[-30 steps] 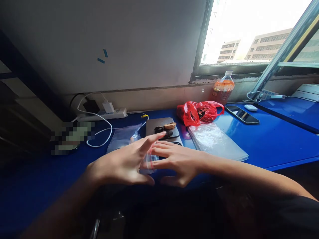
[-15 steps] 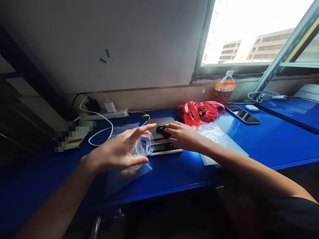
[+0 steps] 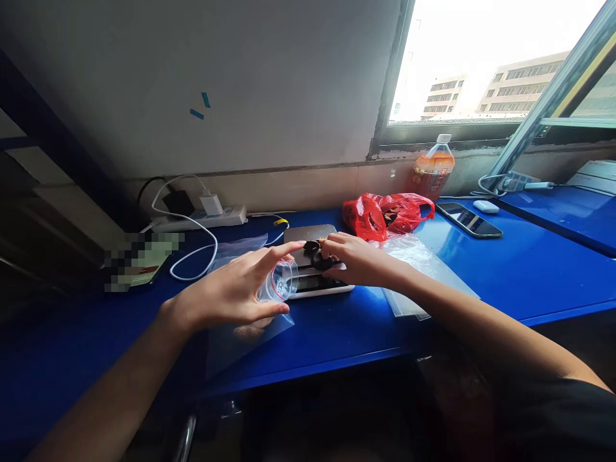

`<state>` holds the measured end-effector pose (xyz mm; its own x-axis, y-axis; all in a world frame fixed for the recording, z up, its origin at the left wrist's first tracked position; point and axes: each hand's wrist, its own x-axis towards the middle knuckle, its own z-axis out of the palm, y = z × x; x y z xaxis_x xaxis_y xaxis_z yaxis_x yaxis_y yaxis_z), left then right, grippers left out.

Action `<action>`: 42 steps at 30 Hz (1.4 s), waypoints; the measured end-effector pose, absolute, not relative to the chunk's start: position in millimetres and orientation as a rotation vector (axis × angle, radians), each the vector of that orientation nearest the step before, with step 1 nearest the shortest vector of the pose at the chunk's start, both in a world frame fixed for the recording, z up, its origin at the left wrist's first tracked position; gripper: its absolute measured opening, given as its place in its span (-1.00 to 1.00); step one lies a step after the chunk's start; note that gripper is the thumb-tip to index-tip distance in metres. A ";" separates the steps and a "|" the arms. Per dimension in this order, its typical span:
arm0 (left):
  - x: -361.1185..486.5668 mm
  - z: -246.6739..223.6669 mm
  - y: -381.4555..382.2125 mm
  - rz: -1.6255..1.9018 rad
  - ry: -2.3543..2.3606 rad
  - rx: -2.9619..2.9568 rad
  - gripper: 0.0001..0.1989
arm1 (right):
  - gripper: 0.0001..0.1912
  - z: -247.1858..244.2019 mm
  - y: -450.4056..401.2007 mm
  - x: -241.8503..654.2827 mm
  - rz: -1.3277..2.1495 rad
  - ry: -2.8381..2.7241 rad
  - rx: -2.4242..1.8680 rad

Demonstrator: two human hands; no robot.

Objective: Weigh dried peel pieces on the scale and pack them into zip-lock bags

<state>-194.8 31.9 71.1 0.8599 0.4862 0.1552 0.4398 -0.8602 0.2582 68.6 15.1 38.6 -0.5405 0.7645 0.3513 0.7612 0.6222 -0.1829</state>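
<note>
My left hand [image 3: 240,285] holds a clear zip-lock bag [image 3: 280,280] with a red seal line. Its thumb and forefinger are wide apart at the bag's mouth, which gapes toward the right; the bag's body hangs below and behind the hand. My right hand [image 3: 353,258] has its fingers closed on some dark, curled pieces [image 3: 318,258] just above a kitchen scale [image 3: 298,239]. The scale has a metal plate and a dark display, partly covered by both hands. My right fingertips are largely hidden by the hand and the pieces.
A red plastic bag [image 3: 368,215] with dark contents lies behind the scale. Clear flat bags [image 3: 428,273] lie to the right. Farther back are a drink bottle [image 3: 434,168], a phone [image 3: 469,220] and a white case [image 3: 486,206]. A power strip [image 3: 231,217] with cables stands back left.
My right hand has lifted the dark pieces off the scale's plate and brought them slightly toward the bag's mouth. My left hand keeps the bag in nearly the same place.
</note>
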 end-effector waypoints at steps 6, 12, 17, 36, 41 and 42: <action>-192.7 69.2 31.0 0.404 0.739 2.819 -0.04 | -0.95 40.7 11.5 68.6 0.028 -2.370 -1.159; -190.7 63.8 32.1 0.446 0.696 2.789 -0.02 | -0.83 42.7 -0.5 57.8 -0.031 -2.168 -1.030; -188.5 59.5 29.8 0.532 0.622 2.744 0.00 | -0.78 30.3 -14.4 38.7 -0.159 -2.041 -0.923; -184.8 57.1 31.3 0.613 0.602 2.750 -0.06 | -0.90 19.6 34.7 59.4 -0.236 -2.170 -1.268; -185.2 58.3 31.8 0.606 0.622 2.748 -0.09 | -0.93 23.4 31.9 53.2 -0.067 -2.056 -1.111; -185.2 59.0 31.7 0.607 0.618 2.750 -0.09 | -0.94 25.3 29.4 52.9 0.060 -2.022 -1.102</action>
